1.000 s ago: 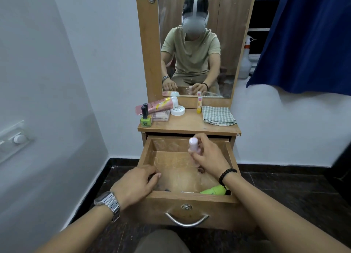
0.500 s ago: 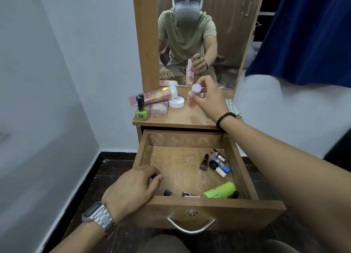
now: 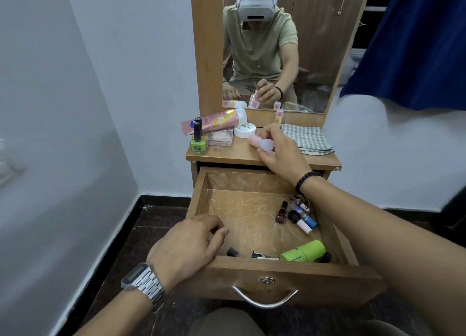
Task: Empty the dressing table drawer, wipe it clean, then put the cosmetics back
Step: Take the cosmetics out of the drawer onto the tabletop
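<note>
Right hand (image 3: 280,150) reaches over the table (image 3: 227,156), its grip closed around a small pink bottle (image 3: 259,142) with a pale cap. The bottle is tilted, its long axis running from the capped end near the palm up and left toward the white round tin (image 3: 244,129); its lower end looks close to the table, though whether it touches cannot be told. Left of it lie the pink tube (image 3: 214,124), the green nail polish (image 3: 198,144) and a clear compact (image 3: 222,139); just right is the folded checked cloth (image 3: 307,140), so the free patch of table sits directly under the bottle.

Left hand (image 3: 186,247) rests on the front left corner of the open drawer (image 3: 290,272), fingers loosely curled over the rim and holding nothing.

Emptying is, by my judgement, partly done. The remaining cosmetics sit on the drawer's right side: a dark red nail polish (image 3: 281,213) and a cluster of small bottles (image 3: 301,216) against the right wall, a green container (image 3: 303,251) lying on its side at the front right, and small dark pieces (image 3: 233,252) along the front. All of these lie below and behind the right hand, nearer to it than to the left, so the next pick probably falls to the right hand once it lets go of the bottle.
</note>
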